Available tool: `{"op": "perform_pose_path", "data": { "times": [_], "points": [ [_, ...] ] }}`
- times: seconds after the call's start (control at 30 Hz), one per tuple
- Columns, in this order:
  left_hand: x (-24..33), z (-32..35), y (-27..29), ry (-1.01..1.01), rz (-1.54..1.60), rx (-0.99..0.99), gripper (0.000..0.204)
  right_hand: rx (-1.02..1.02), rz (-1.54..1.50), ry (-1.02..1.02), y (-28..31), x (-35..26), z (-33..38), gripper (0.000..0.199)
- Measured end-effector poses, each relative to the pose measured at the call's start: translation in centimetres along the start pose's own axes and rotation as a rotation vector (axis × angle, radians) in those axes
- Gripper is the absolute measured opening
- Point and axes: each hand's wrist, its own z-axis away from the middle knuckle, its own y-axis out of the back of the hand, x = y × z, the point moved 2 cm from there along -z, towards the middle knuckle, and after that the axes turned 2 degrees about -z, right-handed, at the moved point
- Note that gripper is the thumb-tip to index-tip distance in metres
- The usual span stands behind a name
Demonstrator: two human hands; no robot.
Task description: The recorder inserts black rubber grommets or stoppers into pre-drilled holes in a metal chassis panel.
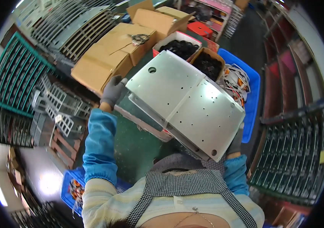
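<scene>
Perforated metal panel (186,104): gripped by gloved left hand (112,91); right hand (236,142) fingers hidden, grip unclear. Red box (177,37): black rings. Blue crate (254,98): orange-white parts.

Both arms are raised in front of the chest, each in a blue sleeve cover. The left hand (113,91), in a grey glove, grips the upper left edge of the metal panel (186,102), fingers curled over it. The right hand (236,142), also gloved, is mostly hidden behind the panel's lower right corner, holding it there
</scene>
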Motion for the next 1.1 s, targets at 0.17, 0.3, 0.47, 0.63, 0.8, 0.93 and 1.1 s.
{"op": "perform_pose_path", "data": {
  "times": [0.17,0.3,0.47,0.63,0.8,0.93,1.1],
  "points": [
    [0.8,-6.6,-1.6,0.191,-0.01,-0.481,0.059,0.005,-0.042,-0.075,-3.1,0.2,1.5,0.076],
    [0.1,-8.8,-4.2,0.447,0.304,-0.923,0.051,0.007,-0.086,0.06,-4.9,0.3,1.4,0.07],
    [2.9,-10.1,-5.4,0.606,0.342,-1.113,0.061,0.028,-0.257,0.056,-5.5,0.4,1.1,0.067],
    [3.2,-10.0,-6.4,0.596,0.622,-1.095,0.06,0.059,-0.169,0.046,-5.6,0.9,1.1,0.07],
    [3.4,-9.9,-4.9,0.665,0.68,-1.133,0.058,0.119,-0.17,0.046,-6.1,0.7,1.9,0.067],
    [1.9,-9.3,-0.1,0.745,0.802,-1.075,0.057,0.169,-0.066,0.032,-10.3,0.4,1.6,0.066],
    [-1.7,-9.3,2.3,0.754,0.769,-0.898,0.056,0.2,0.054,-0.078,-9.8,2.6,-3.5,0.065]
  ]
}}
